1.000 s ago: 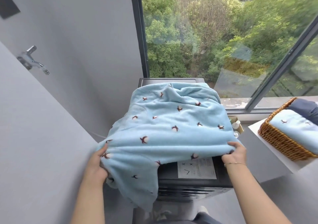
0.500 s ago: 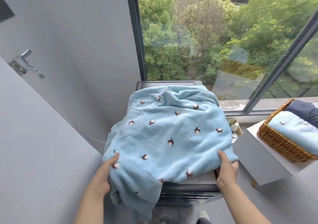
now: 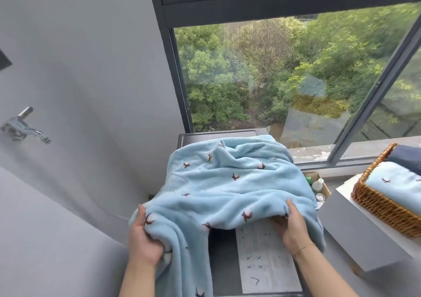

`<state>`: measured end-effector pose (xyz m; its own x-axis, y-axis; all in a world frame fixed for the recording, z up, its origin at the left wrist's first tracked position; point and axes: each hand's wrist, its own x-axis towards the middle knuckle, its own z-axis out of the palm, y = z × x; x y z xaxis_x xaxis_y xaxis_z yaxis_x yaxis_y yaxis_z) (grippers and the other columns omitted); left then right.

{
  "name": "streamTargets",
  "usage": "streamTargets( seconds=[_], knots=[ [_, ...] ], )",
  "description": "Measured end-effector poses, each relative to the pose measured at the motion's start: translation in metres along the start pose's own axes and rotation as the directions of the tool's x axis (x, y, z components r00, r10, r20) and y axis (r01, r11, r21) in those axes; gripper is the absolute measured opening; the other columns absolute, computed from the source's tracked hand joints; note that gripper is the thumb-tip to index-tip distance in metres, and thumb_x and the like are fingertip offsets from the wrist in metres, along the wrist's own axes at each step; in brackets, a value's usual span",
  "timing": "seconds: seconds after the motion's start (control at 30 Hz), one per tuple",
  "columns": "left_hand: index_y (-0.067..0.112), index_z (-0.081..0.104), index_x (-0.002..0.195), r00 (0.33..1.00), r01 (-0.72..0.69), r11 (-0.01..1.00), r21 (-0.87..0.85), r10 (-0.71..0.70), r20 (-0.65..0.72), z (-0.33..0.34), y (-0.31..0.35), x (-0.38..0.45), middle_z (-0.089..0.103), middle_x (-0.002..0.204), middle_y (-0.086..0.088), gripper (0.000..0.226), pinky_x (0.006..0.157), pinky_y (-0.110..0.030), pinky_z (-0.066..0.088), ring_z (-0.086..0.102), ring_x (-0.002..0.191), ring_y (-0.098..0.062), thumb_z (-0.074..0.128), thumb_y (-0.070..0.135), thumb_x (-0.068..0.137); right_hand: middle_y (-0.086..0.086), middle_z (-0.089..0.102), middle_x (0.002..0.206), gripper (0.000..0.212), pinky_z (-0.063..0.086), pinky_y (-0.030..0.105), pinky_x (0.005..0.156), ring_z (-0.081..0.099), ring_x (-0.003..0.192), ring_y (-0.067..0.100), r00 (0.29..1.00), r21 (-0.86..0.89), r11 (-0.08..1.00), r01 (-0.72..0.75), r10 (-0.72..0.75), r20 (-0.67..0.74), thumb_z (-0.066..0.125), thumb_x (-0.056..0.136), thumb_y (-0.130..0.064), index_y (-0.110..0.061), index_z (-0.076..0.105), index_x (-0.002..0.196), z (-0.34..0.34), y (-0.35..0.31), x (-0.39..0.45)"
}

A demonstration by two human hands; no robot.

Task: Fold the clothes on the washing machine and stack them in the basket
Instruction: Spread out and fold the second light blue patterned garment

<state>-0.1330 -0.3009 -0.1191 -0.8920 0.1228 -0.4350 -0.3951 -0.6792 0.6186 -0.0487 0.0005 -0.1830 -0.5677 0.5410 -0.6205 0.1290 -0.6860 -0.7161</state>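
Observation:
A light blue fleece garment (image 3: 227, 189) with small dark flower marks lies spread over the top of the dark washing machine (image 3: 224, 262). My left hand (image 3: 144, 237) grips its near left edge, where a part hangs down the front. My right hand (image 3: 290, 226) holds the near right hem, fingers tucked under the cloth and thumb on top, lifted off the machine's lid. At the right a wicker basket (image 3: 382, 207) holds a folded light blue piece (image 3: 396, 185) and a dark blue one (image 3: 407, 157) behind it.
The basket stands on a white table (image 3: 355, 239) right of the machine. A cardboard box with bottles (image 3: 317, 185) sits between them on the floor. A metal tap (image 3: 25, 125) sticks out of the grey wall at left. A large window is straight ahead.
Both hands have lifted the garment's near edge and drawn it back, baring the label on the machine's lid. The view has tilted up and come closer.

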Motion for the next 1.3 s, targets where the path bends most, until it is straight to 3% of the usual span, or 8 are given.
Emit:
streamTargets(
  seconds=[0.17, 0.3, 0.47, 0.67, 0.73, 0.87, 1.03, 1.3],
  knots=[
    [0.018, 0.064, 0.057, 0.988, -0.146, 0.965, -0.216, 0.155, 0.024, 0.047, 0.019, 0.062, 0.058, 0.055, 0.007, 0.024, 0.051, -0.012, 0.049, 0.058, 0.049, -0.003, 0.075, 0.036, 0.067, 0.019, 0.070, 0.106, 0.048, 0.040, 0.050, 0.104, 0.057, 0.109, 0.032, 0.973, 0.187, 0.970, -0.152, 0.113, 0.203, 0.038, 0.100, -0.039, 0.000, 0.051, 0.127, 0.043, -0.069, 0.033],
    [0.011, 0.065, 0.059, 0.924, -0.220, 0.920, -0.324, 0.303, 0.233, 0.121, 0.080, 0.087, 0.064, 0.057, 0.000, 0.038, 0.056, -0.015, 0.052, 0.064, 0.054, -0.009, 0.094, 0.019, 0.035, 0.017, 0.069, 0.098, 0.042, 0.060, 0.035, 0.072, 0.068, 0.087, 0.023, 0.902, 0.315, 0.943, -0.106, -0.043, 0.430, 0.044, 0.099, -0.031, 0.001, 0.052, 0.124, 0.113, -0.185, 0.050],
    [-0.010, 0.061, 0.106, 0.881, -0.285, 0.903, -0.320, 0.378, 0.283, 0.159, 0.137, 0.089, 0.063, 0.108, -0.030, 0.054, 0.106, -0.039, 0.035, 0.057, 0.112, -0.037, 0.035, 0.038, 0.102, 0.011, 0.067, 0.100, 0.048, 0.058, 0.029, 0.073, 0.067, 0.087, 0.019, 0.798, 0.460, 0.881, 0.114, -0.357, 0.486, 0.051, 0.094, -0.029, 0.002, 0.050, 0.132, 0.178, -0.265, 0.014],
    [-0.003, 0.044, 0.138, 0.875, -0.177, 0.957, -0.231, 0.260, 0.408, 0.138, 0.123, 0.071, 0.042, 0.144, -0.026, 0.069, 0.120, -0.039, 0.009, 0.031, 0.141, -0.032, 0.014, 0.047, 0.103, 0.001, 0.067, 0.084, 0.023, 0.048, 0.027, 0.062, 0.063, 0.075, 0.016, 0.843, 0.306, 0.872, 0.383, -0.465, 0.271, 0.055, 0.091, -0.033, -0.015, 0.066, 0.100, 0.138, -0.232, -0.020],
    [0.007, 0.054, 0.135, 0.904, -0.028, 0.993, -0.118, 0.076, 0.421, 0.114, 0.098, 0.063, 0.051, 0.139, -0.018, 0.057, 0.111, -0.044, 0.036, 0.049, 0.130, -0.027, 0.022, 0.043, 0.104, -0.001, 0.068, 0.087, 0.013, 0.048, 0.026, 0.059, 0.063, 0.071, 0.014, 0.909, 0.252, 0.889, 0.382, -0.410, 0.069, 0.060, 0.088, -0.029, -0.019, 0.065, 0.093, 0.106, -0.194, -0.007],
    [0.000, 0.068, 0.096, 0.999, 0.002, 0.882, 0.471, -0.017, 0.028, 0.056, 0.015, 0.026, 0.069, 0.086, -0.016, 0.023, 0.066, -0.023, 0.056, 0.066, 0.088, -0.027, 0.064, 0.012, 0.076, 0.007, 0.063, 0.111, 0.026, 0.048, 0.032, 0.068, 0.060, 0.080, 0.021, 0.973, 0.187, 0.973, 0.133, -0.092, -0.211, 0.058, 0.089, -0.017, -0.007, 0.058, 0.113, 0.039, -0.096, 0.028],
    [-0.005, 0.059, 0.112, 0.923, 0.378, 0.821, 0.427, -0.298, -0.244, -0.015, -0.029, -0.007, 0.063, 0.113, -0.023, 0.033, 0.067, -0.035, 0.055, 0.066, 0.080, -0.029, 0.054, 0.023, 0.095, 0.013, 0.061, 0.105, 0.039, 0.046, 0.032, 0.060, 0.056, 0.070, 0.020, 0.952, 0.171, 0.985, -0.021, 0.072, -0.297, 0.058, 0.088, -0.005, 0.002, 0.054, 0.126, -0.012, -0.009, 0.027],
    [0.018, 0.062, 0.120, 0.992, 0.103, 0.900, 0.423, -0.065, -0.105, 0.001, 0.008, -0.023, 0.072, 0.108, -0.007, 0.034, 0.075, -0.037, 0.055, 0.070, 0.092, -0.023, 0.058, 0.034, 0.090, 0.004, 0.061, 0.121, 0.054, 0.057, 0.024, 0.071, 0.062, 0.097, 0.020, 0.911, 0.264, 0.891, 0.369, -0.291, -0.291, 0.043, 0.085, 0.013, -0.025, 0.055, 0.122, -0.018, -0.031, 0.011]
  ],
)
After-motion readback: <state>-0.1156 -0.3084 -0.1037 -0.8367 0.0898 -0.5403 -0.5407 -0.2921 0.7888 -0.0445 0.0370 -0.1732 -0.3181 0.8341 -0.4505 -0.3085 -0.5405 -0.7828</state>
